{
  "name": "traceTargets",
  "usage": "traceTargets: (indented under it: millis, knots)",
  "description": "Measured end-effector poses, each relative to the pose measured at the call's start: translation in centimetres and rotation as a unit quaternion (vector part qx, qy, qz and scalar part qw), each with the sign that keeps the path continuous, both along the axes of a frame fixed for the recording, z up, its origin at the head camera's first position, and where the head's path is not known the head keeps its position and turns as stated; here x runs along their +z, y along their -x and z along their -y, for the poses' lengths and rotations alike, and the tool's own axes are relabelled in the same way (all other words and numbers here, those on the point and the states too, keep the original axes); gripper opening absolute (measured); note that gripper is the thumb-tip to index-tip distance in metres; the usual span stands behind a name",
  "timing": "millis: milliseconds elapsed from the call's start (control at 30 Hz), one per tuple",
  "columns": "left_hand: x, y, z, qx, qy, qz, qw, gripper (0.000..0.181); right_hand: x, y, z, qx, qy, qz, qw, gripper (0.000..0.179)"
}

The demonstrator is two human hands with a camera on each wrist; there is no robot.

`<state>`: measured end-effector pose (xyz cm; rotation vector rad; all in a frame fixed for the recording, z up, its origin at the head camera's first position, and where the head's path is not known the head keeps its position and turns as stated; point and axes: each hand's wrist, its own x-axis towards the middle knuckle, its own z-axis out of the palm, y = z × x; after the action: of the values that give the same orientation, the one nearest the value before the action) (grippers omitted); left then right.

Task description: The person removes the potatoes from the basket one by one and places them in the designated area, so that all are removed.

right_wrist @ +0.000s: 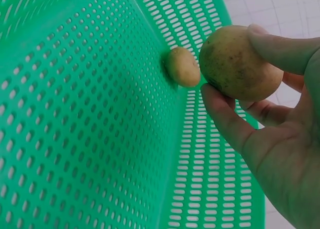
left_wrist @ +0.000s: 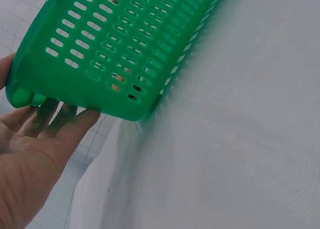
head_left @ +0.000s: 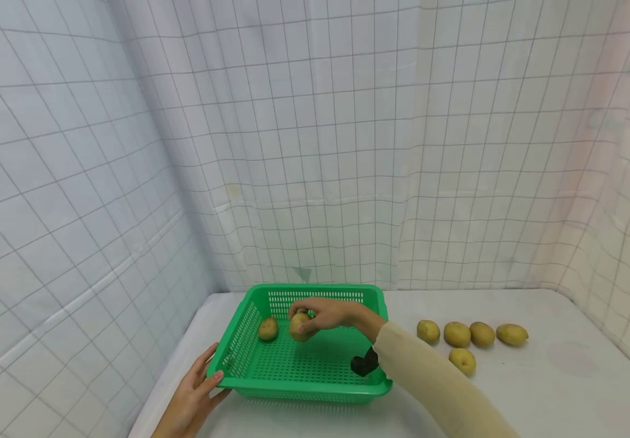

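Note:
A green plastic basket (head_left: 315,385) with slotted walls stands on the white table. My left hand (head_left: 194,389) grips its near left corner, thumb over the rim and fingers beneath it; the left wrist view shows those fingers (left_wrist: 75,126) under the rim. Inside the basket's space, my right hand (head_left: 325,312) holds a potato (head_left: 299,327) between thumb and fingers, above the basket floor. In the right wrist view this held potato (right_wrist: 240,64) has dark patches on its skin. Another potato (head_left: 268,329) lies on the basket floor near the left wall.
Several potatoes (head_left: 457,334) lie on the table to the right of the basket, one potato (head_left: 462,361) nearer than the others. White grid-patterned sheets (head_left: 315,152) hang behind and at both sides. A black object (head_left: 365,363) shows at my right wrist.

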<state>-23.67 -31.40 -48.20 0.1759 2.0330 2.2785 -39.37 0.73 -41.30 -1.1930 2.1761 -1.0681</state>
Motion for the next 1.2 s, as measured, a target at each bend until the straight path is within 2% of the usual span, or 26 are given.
traceTargets:
  millis: [167,533,933,1200]
  knots:
    - [-0.2,0.0,0.0,-0.008,0.004,-0.005,0.9999,0.074,0.3,-0.3,-1.0,-0.014,-0.005,-0.010,0.9998,0.026]
    - [0.0,-0.1,-0.2,0.002,0.009,-0.001,1.0000,0.074,0.4,-1.0,-3.1,-0.031,-0.009,-0.017,0.9993,0.028]
    - [0.0,-0.2,-0.2,0.007,0.010,0.002,0.9999,0.075,1.4,-1.2,-5.6,-0.047,-0.012,-0.014,0.9987,0.029]
    - [-0.1,-0.1,-0.3,0.005,0.010,-0.001,0.9999,0.076,2.3,-1.5,-8.1,-0.084,-0.019,0.002,0.9963,0.030]
